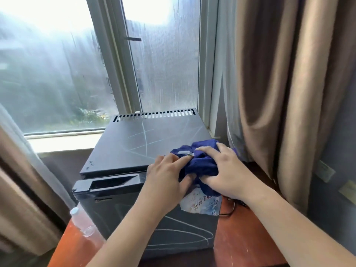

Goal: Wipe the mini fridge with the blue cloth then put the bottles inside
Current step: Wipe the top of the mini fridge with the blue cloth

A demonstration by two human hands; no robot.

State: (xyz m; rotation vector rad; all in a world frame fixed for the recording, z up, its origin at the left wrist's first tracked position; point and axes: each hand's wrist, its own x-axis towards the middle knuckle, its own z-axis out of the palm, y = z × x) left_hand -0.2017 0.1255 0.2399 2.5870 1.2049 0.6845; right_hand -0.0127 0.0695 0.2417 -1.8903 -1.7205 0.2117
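On the table (240, 237) by the window (57, 64), the fridge (134, 143) stands shut, with white streaks across its top and door, so wiping looks barely begun; the cloth (202, 166) sits bunched on its front right corner, grasped by both the left hand (167, 178) and the right hand (227, 170). One bottle (84, 226) waits beside the fridge, not yet inside.

Single head view, looking forward and down, close above mini fridge (146, 147)
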